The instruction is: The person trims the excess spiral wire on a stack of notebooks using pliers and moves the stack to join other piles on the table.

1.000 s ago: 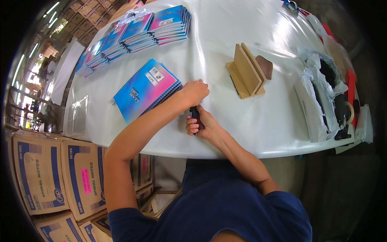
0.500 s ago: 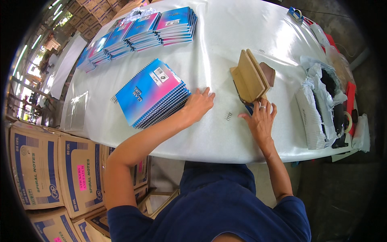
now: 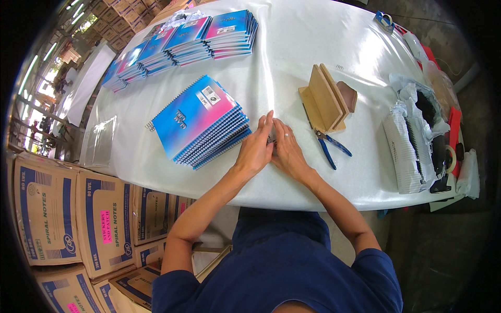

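My left hand (image 3: 255, 148) and my right hand (image 3: 290, 151) meet just above the table, fingers drawn together around a small greyish bit (image 3: 271, 136). It looks like a scrap of wire coil, but the fingers mostly cover it. Left of them lies a stack of spiral notebooks (image 3: 195, 120) with blue and pink covers, its top coil sticking out at the left corner. To the right, blue-handled pliers (image 3: 329, 144) rest on the table, jaws against a wooden stand (image 3: 323, 99).
More notebook stacks (image 3: 209, 36) line the far left of the white table (image 3: 282, 52). A small wire coil (image 3: 340, 67) lies behind the stand. Wrapped bundles of black coils (image 3: 409, 143) and a tape roll (image 3: 450, 158) are at right. Cardboard boxes (image 3: 104, 224) stand at lower left.
My right hand has left the pliers and moved left to meet my left hand. The loose coil scrap near the pliers no longer shows on the table. The stack's lower notebooks stick out more.
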Available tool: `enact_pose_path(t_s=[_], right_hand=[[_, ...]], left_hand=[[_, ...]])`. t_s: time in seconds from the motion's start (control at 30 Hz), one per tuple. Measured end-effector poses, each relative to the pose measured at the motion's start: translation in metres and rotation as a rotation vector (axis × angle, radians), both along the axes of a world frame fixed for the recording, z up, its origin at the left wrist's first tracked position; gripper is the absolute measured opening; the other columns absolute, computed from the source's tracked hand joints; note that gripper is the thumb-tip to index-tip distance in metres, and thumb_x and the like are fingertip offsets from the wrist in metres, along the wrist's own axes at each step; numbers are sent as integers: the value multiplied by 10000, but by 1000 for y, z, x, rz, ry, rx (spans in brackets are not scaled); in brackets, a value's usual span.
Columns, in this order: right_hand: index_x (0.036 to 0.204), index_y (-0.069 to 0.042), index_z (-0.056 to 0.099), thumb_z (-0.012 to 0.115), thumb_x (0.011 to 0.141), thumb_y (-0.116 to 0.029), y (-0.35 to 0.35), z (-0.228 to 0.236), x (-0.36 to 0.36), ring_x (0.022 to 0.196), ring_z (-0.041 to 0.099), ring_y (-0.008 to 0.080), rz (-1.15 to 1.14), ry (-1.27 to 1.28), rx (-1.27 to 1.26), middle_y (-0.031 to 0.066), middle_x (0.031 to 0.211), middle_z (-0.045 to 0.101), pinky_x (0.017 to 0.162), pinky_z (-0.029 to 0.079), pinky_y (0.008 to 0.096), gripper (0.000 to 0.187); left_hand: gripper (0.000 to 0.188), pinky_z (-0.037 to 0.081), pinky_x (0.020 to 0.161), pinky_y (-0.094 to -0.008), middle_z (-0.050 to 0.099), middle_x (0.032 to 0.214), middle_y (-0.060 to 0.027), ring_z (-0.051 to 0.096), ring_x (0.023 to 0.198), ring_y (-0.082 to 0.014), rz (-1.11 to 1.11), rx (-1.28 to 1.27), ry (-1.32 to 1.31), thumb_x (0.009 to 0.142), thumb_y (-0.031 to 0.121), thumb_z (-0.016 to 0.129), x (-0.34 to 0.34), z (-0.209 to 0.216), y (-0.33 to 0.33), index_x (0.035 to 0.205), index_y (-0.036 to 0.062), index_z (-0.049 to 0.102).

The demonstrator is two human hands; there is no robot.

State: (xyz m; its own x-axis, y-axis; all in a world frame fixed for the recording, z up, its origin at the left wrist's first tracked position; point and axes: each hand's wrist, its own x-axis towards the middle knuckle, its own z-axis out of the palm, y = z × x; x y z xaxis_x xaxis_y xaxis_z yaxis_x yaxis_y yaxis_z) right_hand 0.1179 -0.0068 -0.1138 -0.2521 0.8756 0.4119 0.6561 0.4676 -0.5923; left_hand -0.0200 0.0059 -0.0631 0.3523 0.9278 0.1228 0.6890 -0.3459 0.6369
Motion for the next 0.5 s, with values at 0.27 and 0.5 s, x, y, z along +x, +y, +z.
enact_pose_path(t_s=[0.27, 0.5], right_hand=[[1133, 35, 460, 693, 783, -58, 17, -11, -3, 1195, 432, 413, 67, 43, 42, 221, 1257, 445, 1002, 396, 442, 431], [1042, -4, 511, 671, 833, -211, 9, 2, -6, 1154, 462, 349, 33, -131, 121, 186, 1188, 480, 939, 425, 419, 334]], left_hand=[[629, 369, 1043, -314, 464, 1391, -238, 473, 1293, -295, 167, 102, -437, 803, -62, 607, -33, -1, -40, 1397, -3, 409], [532, 354, 1050, -315, 518, 1369, -176, 480, 1290, -257, 381, 189, -380, 835, -108, 540, -74, -14, -91, 1355, -21, 475]])
